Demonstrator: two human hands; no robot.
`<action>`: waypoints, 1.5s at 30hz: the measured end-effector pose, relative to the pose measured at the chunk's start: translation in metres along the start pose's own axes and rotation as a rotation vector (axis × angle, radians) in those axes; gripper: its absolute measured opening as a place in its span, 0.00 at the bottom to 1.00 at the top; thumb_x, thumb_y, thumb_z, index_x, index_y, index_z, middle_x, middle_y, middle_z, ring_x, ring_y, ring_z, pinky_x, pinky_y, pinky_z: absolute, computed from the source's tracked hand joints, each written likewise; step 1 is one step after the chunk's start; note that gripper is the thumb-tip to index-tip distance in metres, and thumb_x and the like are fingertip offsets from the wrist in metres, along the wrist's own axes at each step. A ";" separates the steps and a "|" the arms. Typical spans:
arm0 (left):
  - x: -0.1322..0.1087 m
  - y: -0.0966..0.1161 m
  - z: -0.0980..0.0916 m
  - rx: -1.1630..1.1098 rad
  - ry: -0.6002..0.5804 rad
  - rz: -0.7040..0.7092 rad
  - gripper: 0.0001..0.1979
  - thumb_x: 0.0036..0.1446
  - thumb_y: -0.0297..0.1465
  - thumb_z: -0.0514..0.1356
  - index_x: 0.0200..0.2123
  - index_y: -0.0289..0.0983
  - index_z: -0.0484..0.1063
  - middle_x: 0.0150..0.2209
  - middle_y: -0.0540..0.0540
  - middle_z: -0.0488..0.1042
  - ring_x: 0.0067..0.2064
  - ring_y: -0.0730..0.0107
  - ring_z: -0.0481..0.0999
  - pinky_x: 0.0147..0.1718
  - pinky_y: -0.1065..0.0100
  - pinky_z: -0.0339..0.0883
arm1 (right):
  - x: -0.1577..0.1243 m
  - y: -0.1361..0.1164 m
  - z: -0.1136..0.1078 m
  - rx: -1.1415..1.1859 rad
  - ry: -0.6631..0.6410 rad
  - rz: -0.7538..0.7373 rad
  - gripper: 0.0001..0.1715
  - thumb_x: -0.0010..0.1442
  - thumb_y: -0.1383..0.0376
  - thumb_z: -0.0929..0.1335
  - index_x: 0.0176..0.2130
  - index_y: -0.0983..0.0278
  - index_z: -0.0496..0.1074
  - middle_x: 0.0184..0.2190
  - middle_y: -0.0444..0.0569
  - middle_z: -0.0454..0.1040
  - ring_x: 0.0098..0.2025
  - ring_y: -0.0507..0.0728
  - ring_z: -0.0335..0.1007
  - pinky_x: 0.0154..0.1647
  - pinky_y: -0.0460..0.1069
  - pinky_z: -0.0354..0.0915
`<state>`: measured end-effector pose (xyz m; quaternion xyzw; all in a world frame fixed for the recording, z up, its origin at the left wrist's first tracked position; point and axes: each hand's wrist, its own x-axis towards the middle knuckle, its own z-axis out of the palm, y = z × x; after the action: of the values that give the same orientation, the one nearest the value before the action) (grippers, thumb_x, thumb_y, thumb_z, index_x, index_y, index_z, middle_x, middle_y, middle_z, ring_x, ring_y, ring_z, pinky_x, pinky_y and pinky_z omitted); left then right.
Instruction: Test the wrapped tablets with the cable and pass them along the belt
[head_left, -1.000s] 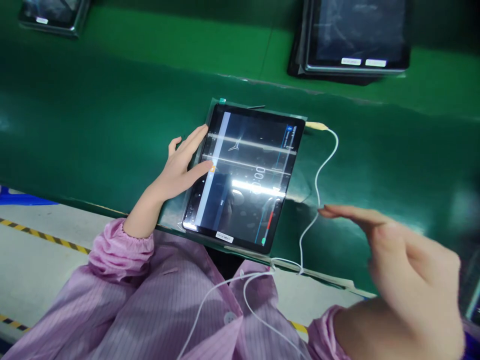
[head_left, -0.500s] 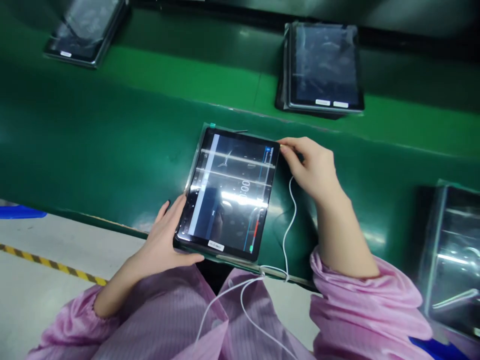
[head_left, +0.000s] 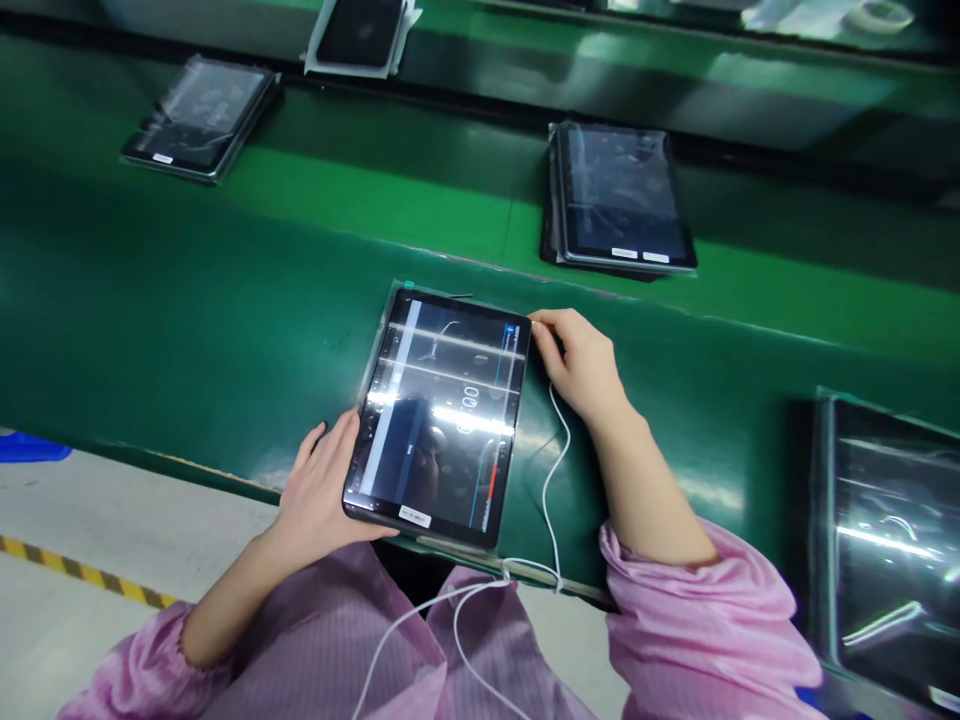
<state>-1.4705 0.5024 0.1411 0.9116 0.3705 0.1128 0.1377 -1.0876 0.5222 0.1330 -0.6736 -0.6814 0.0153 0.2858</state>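
A black-framed tablet (head_left: 439,415) in a clear plastic film lies on the edge of the green belt, its screen lit and full of glare. My left hand (head_left: 319,490) grips its lower left corner, with the thumb on the front. At its upper right corner, my right hand (head_left: 577,360) pinches with its fingertips where a white cable (head_left: 559,470) ends. The fingers hide the cable's plug. That cable runs down past my right wrist, over the belt edge and towards my lap.
Several other film-covered tablets lie on the green belt, including a stack (head_left: 619,195) ahead and one (head_left: 201,118) at the left. A large tablet (head_left: 885,540) sits at the right. Pink striped sleeves (head_left: 697,610) cover my arms. Yellow-and-black tape (head_left: 82,572) marks the floor.
My right hand has come from the air at the right to the tablet's upper right corner. My left hand has shifted to the lower left corner. The view has tilted, showing more of the belt.
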 end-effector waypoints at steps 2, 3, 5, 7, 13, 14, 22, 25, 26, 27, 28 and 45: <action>0.000 0.000 0.001 0.019 0.012 0.005 0.79 0.35 0.61 0.73 0.75 0.31 0.31 0.66 0.24 0.67 0.63 0.35 0.73 0.63 0.44 0.62 | 0.001 0.000 0.003 -0.078 -0.038 -0.005 0.19 0.75 0.58 0.56 0.49 0.63 0.70 0.43 0.59 0.78 0.44 0.64 0.76 0.46 0.57 0.69; 0.000 0.000 0.002 0.030 0.019 0.009 0.80 0.33 0.62 0.73 0.75 0.31 0.31 0.65 0.23 0.67 0.62 0.35 0.74 0.63 0.44 0.62 | 0.001 0.001 0.005 -0.112 -0.053 -0.004 0.20 0.75 0.58 0.54 0.49 0.63 0.70 0.43 0.59 0.77 0.43 0.65 0.75 0.45 0.57 0.69; 0.000 -0.001 0.004 0.048 0.030 0.013 0.82 0.31 0.61 0.75 0.75 0.30 0.31 0.65 0.23 0.68 0.62 0.34 0.75 0.62 0.44 0.64 | 0.002 0.001 0.008 -0.156 -0.071 -0.006 0.21 0.76 0.59 0.53 0.50 0.64 0.69 0.41 0.59 0.76 0.40 0.65 0.74 0.43 0.57 0.67; 0.000 0.000 0.005 0.058 0.038 0.012 0.83 0.29 0.60 0.76 0.75 0.30 0.31 0.64 0.22 0.68 0.62 0.34 0.75 0.61 0.44 0.65 | 0.004 0.001 0.010 -0.186 -0.080 -0.022 0.22 0.76 0.60 0.52 0.49 0.65 0.69 0.39 0.59 0.75 0.38 0.64 0.72 0.41 0.56 0.65; 0.000 0.003 0.008 0.043 0.069 -0.002 0.80 0.32 0.59 0.75 0.75 0.32 0.32 0.64 0.24 0.69 0.62 0.35 0.75 0.60 0.43 0.66 | 0.007 -0.002 0.006 -0.276 -0.099 -0.074 0.21 0.75 0.62 0.53 0.47 0.66 0.70 0.36 0.58 0.75 0.38 0.64 0.69 0.40 0.56 0.60; -0.001 0.003 0.008 0.043 0.077 -0.005 0.78 0.34 0.58 0.74 0.75 0.32 0.32 0.64 0.25 0.69 0.62 0.36 0.75 0.60 0.43 0.66 | 0.007 -0.003 0.005 -0.281 -0.100 -0.079 0.21 0.75 0.63 0.53 0.47 0.66 0.70 0.36 0.59 0.75 0.39 0.65 0.69 0.41 0.56 0.59; -0.003 -0.001 0.012 0.107 0.115 0.011 0.77 0.35 0.56 0.74 0.75 0.31 0.32 0.64 0.25 0.71 0.60 0.37 0.76 0.60 0.44 0.68 | 0.008 -0.004 0.013 -0.096 -0.128 -0.038 0.19 0.72 0.66 0.54 0.49 0.67 0.69 0.39 0.62 0.75 0.40 0.67 0.70 0.45 0.59 0.66; -0.003 0.000 0.010 0.112 0.112 0.003 0.77 0.34 0.55 0.75 0.75 0.32 0.32 0.64 0.26 0.71 0.61 0.38 0.76 0.60 0.45 0.68 | 0.011 -0.003 0.015 0.048 -0.124 0.029 0.17 0.72 0.61 0.55 0.44 0.63 0.68 0.38 0.60 0.75 0.40 0.66 0.71 0.46 0.58 0.67; -0.003 0.001 0.010 0.111 0.110 -0.002 0.76 0.35 0.55 0.75 0.75 0.32 0.32 0.64 0.26 0.70 0.61 0.38 0.76 0.60 0.45 0.68 | 0.012 -0.003 0.014 0.102 -0.120 0.061 0.17 0.72 0.58 0.55 0.42 0.62 0.68 0.37 0.58 0.75 0.39 0.65 0.71 0.45 0.58 0.66; -0.002 0.001 0.009 0.106 0.106 -0.008 0.76 0.35 0.54 0.75 0.75 0.33 0.32 0.64 0.27 0.70 0.61 0.38 0.76 0.60 0.45 0.68 | 0.012 -0.001 0.013 0.158 -0.115 0.099 0.18 0.72 0.55 0.57 0.40 0.61 0.68 0.35 0.56 0.74 0.37 0.64 0.71 0.43 0.57 0.66; -0.003 0.001 0.009 0.097 0.099 -0.014 0.75 0.36 0.53 0.74 0.75 0.34 0.32 0.65 0.27 0.70 0.61 0.38 0.76 0.60 0.44 0.68 | 0.012 0.001 0.010 0.215 -0.105 0.147 0.19 0.72 0.51 0.59 0.38 0.60 0.68 0.32 0.53 0.74 0.34 0.62 0.70 0.40 0.56 0.65; 0.120 0.016 0.020 -0.372 -0.035 -0.215 0.60 0.48 0.34 0.73 0.73 0.38 0.38 0.74 0.25 0.52 0.75 0.40 0.53 0.71 0.33 0.43 | 0.059 0.108 -0.051 1.258 0.570 1.169 0.17 0.71 0.57 0.70 0.52 0.65 0.72 0.44 0.49 0.75 0.37 0.53 0.74 0.35 0.50 0.75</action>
<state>-1.3707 0.5728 0.1404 0.8275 0.4362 0.1481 0.3210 -0.9639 0.5683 0.1536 -0.6099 0.0005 0.3602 0.7059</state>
